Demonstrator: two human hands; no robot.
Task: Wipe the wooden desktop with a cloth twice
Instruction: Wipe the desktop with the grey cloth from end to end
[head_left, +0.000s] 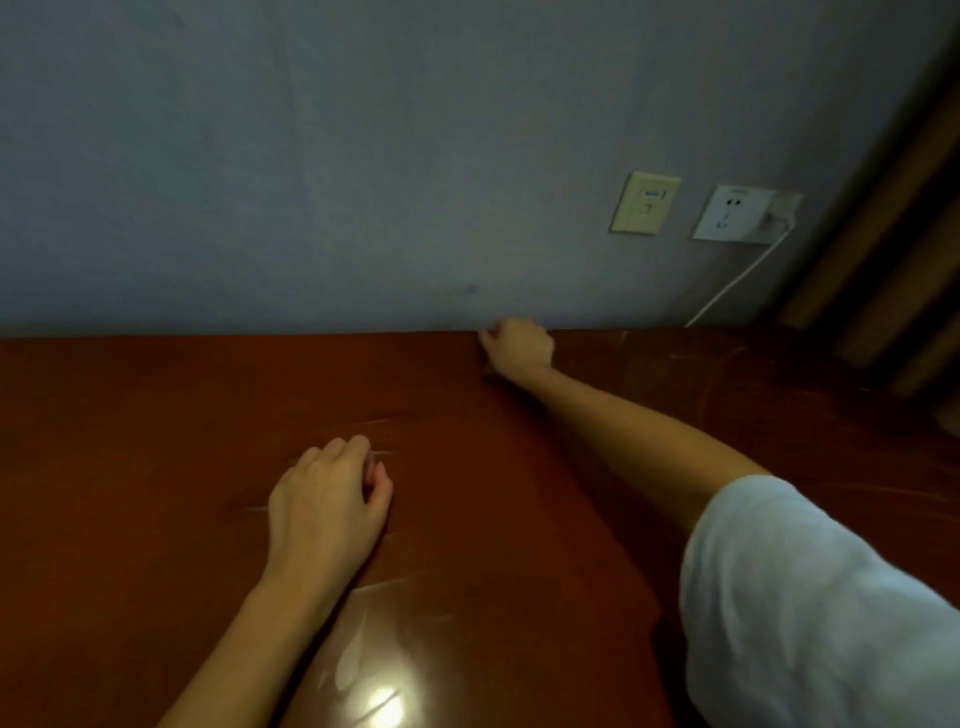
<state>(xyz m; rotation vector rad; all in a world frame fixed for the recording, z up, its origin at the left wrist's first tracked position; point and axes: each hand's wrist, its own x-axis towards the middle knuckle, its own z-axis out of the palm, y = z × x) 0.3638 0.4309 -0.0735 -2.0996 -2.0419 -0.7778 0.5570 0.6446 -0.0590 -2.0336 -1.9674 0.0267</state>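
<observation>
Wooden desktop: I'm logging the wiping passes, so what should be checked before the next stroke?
1. Cloth in view: not ok; none shows anywhere.
2. Right hand reaches the far edge of the reddish-brown wooden desktop at the grey wall: ok.
3. Right hand's grip: cannot tell; the fingers curl and what they hold is hidden.
4. Left hand rests on the desktop, loosely curled, holding nothing: ok.
5. White cable from the white wall socket hangs right of the right hand, apart from it: ok.
</observation>
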